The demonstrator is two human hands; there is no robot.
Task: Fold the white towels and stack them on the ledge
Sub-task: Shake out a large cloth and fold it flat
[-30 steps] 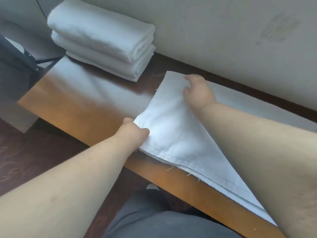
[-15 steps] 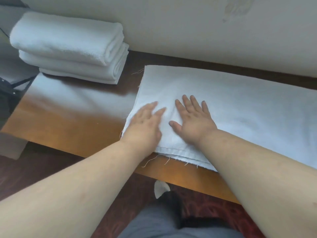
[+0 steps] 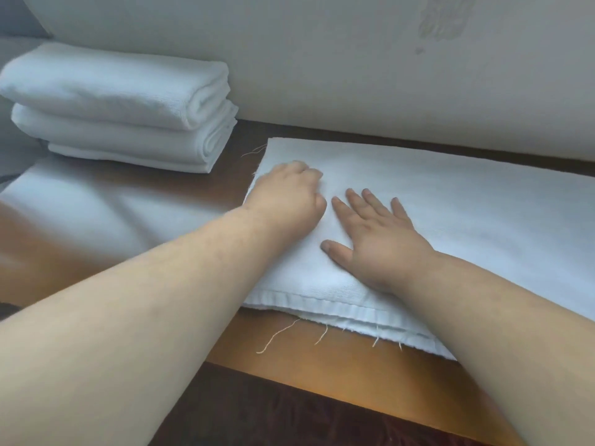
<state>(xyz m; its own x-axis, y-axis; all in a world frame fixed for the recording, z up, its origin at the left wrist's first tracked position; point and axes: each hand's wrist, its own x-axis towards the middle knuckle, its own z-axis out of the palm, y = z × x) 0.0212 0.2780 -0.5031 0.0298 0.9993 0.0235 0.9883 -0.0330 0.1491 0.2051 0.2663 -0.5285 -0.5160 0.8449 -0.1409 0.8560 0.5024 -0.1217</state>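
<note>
A white towel (image 3: 467, 204), folded into a long band, lies flat on the wooden ledge (image 3: 322, 365) against the wall, loose threads hanging from its near hem. My left hand (image 3: 286, 191) rests on the towel's left end near the far corner; it is blurred, with its fingers bent down onto the cloth. Just right of it, my right hand (image 3: 376, 233) presses flat on the towel with fingers spread. A stack of folded white towels (image 3: 122, 107) sits at the ledge's far left.
A pale wall (image 3: 322, 59) runs directly behind the ledge. Between the stack and the flat towel, glossy bare wood shows. Dark patterned floor (image 3: 289, 420) lies below the ledge's near edge.
Both hands let go of the towel's corners and came down flat on it. Since then my left hand has slid toward the far left corner, and my right hand has shifted slightly right.
</note>
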